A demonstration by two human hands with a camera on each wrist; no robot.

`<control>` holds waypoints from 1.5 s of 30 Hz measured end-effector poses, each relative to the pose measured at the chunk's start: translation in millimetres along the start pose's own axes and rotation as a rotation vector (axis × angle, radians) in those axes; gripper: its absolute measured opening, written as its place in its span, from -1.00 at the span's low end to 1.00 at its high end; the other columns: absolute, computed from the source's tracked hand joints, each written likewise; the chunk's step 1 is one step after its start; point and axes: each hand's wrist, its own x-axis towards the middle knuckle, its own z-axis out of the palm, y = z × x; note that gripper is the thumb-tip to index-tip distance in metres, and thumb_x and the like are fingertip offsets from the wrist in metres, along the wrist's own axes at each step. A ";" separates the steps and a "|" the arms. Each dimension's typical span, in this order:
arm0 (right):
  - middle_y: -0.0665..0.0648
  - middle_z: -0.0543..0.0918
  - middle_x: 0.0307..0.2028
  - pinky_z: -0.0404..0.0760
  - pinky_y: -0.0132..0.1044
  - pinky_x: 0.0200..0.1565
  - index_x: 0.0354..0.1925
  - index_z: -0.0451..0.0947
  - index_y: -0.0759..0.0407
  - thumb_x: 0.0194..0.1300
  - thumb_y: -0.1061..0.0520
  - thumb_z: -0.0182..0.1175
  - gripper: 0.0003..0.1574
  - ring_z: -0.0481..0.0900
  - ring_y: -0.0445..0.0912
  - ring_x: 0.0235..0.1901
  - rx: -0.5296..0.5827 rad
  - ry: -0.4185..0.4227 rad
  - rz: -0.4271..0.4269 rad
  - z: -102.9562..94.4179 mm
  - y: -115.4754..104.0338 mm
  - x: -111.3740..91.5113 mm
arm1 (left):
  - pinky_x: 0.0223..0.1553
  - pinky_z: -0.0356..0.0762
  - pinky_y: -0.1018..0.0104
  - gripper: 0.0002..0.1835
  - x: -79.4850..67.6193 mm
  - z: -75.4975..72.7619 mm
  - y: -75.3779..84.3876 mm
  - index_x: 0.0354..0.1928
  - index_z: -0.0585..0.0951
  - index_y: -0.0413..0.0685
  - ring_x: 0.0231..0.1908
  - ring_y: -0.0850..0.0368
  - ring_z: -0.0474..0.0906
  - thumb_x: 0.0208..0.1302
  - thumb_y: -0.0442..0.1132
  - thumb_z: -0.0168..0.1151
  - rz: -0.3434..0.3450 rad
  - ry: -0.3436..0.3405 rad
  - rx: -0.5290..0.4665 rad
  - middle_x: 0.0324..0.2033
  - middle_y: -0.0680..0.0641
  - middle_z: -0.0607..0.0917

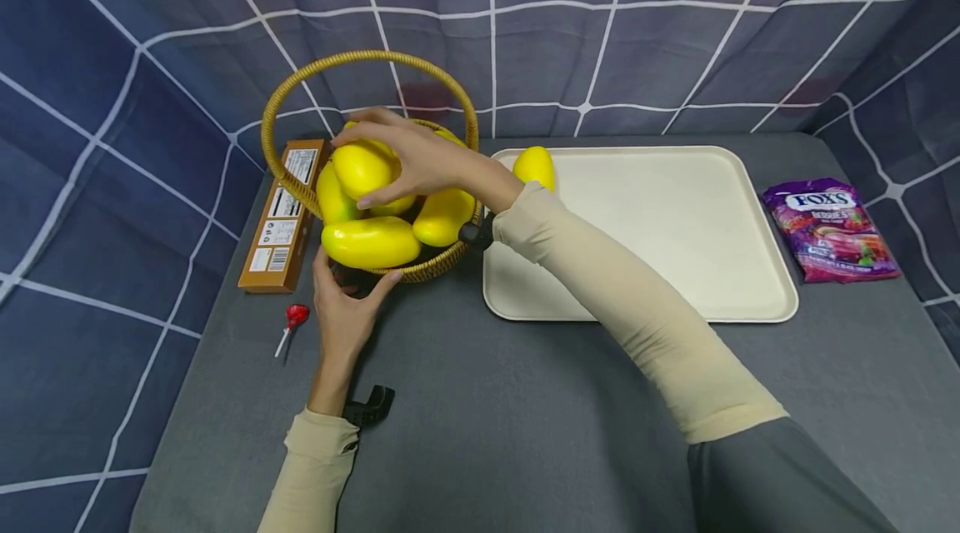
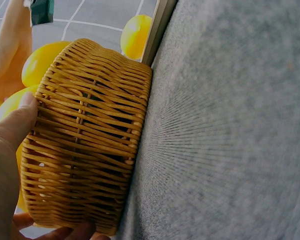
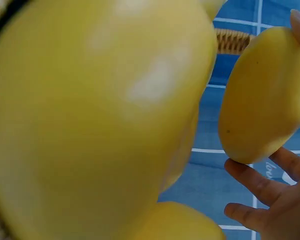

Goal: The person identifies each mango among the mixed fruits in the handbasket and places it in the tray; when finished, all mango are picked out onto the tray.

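Note:
A wicker basket (image 1: 438, 266) with a tall arched handle holds several yellow mangoes. My right hand (image 1: 420, 154) grips one mango (image 1: 362, 170) at the top of the pile, under the handle. In the right wrist view its fingertips touch both ends of that mango (image 3: 262, 95), and a nearer mango (image 3: 100, 115) fills the left side. My left hand (image 1: 343, 312) holds the basket's near left side. The left wrist view shows its thumb at the rim and its fingers against the woven wall (image 2: 85, 145).
A cream tray (image 1: 660, 241) lies right of the basket, with one mango (image 1: 534, 166) at its back left corner. A purple candy bag (image 1: 832, 233) is beyond it. Left of the basket are a brown box (image 1: 273, 233) and a red lollipop (image 1: 296, 316). A grid-patterned curtain (image 1: 540, 58) hangs behind.

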 end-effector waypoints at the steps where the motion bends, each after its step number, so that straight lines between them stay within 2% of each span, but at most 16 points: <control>1: 0.03 0.09 0.49 0.35 -0.29 0.23 0.37 0.34 -0.23 -0.01 -0.41 0.40 0.01 0.23 -0.13 0.38 0.001 0.011 -0.006 -0.4 0.3 -3.5 | -0.06 0.46 -0.01 0.09 0.0 0.3 -0.5 0.49 0.11 0.32 0.13 -0.09 0.43 -0.03 -0.15 0.58 0.001 0.000 0.000 0.38 -0.04 0.29; 9: 0.13 0.19 0.44 0.30 -0.27 0.32 0.32 0.42 -0.07 0.01 -0.32 0.45 -0.04 0.18 -0.10 0.41 -0.011 0.125 -0.106 -3.6 0.0 -35.0 | -0.07 0.45 0.05 0.08 -1.0 1.3 -3.1 0.49 0.11 0.31 0.12 -0.08 0.43 -0.02 -0.15 0.57 0.013 0.008 0.008 0.37 -0.05 0.31; 19: 0.13 0.20 0.43 0.37 -0.23 0.29 0.28 0.46 -0.05 -0.05 -0.31 0.49 -0.04 0.20 -0.12 0.40 -0.019 0.250 -0.172 -8.2 1.2 -85.5 | -0.08 0.46 0.01 0.10 -2.5 2.7 -3.2 0.49 0.12 0.28 0.09 -0.09 0.44 -0.06 -0.19 0.59 0.018 0.014 -0.002 0.35 -0.08 0.33; 25: 0.17 0.25 0.41 0.36 -0.20 0.32 0.23 0.51 0.01 -0.09 -0.26 0.53 -0.06 0.21 -0.08 0.41 -0.043 0.310 -0.219 -14.0 3.0 -117.4 | -0.07 0.45 -0.08 0.11 -1.8 3.5 0.1 0.50 0.11 0.14 0.08 -0.15 0.44 -0.06 -0.29 0.58 0.012 0.015 -0.016 0.35 -0.13 0.33; 30: 0.19 0.27 0.39 0.37 -0.10 0.32 0.22 0.52 0.00 -0.12 -0.23 0.56 -0.06 0.24 -0.02 0.39 -0.053 0.312 -0.211 -13.7 6.9 -140.1 | -0.05 0.42 -0.19 0.06 -4.9 1.1 20.0 0.49 0.12 -0.09 0.08 -0.25 0.42 -0.04 -0.36 0.54 0.007 0.013 -0.027 0.34 -0.27 0.31; 34: 0.18 0.27 0.39 0.34 -0.03 0.32 0.21 0.53 -0.01 -0.15 -0.18 0.60 -0.07 0.23 0.01 0.39 -0.044 0.314 -0.183 -10.7 10.5 -153.7 | -0.06 0.42 -0.17 0.03 -8.1 -1.5 35.9 0.48 0.13 -0.12 0.06 -0.23 0.43 -0.01 -0.36 0.52 -0.001 0.007 -0.021 0.32 -0.29 0.32; 39: 0.14 0.26 0.41 0.35 -0.01 0.32 0.21 0.53 -0.02 -0.18 -0.16 0.61 -0.05 0.18 0.00 0.41 -0.035 0.312 -0.148 -7.6 14.7 -168.9 | -0.08 0.43 -0.11 0.02 -8.7 -1.4 38.5 0.48 0.14 -0.12 0.05 -0.21 0.44 0.00 -0.35 0.52 -0.001 0.009 -0.018 0.31 -0.29 0.33; 41: 0.13 0.25 0.41 0.42 -0.02 0.27 0.21 0.52 -0.02 -0.18 -0.15 0.61 -0.05 0.16 0.00 0.43 -0.028 0.310 -0.131 -5.4 17.5 -175.6 | -0.09 0.43 -0.08 0.02 -8.6 -0.6 37.9 0.48 0.14 -0.12 0.04 -0.22 0.44 0.00 -0.34 0.52 0.001 0.012 -0.018 0.30 -0.30 0.33; 45: 0.14 0.23 0.43 0.45 0.02 0.24 0.22 0.51 -0.02 -0.16 -0.12 0.61 -0.05 0.15 0.02 0.44 -0.016 0.295 -0.085 4.9 28.4 -190.3 | -0.11 0.42 -0.07 0.02 -8.8 1.1 37.6 0.47 0.15 -0.13 0.03 -0.22 0.44 -0.02 -0.35 0.53 0.002 0.017 -0.015 0.29 -0.30 0.34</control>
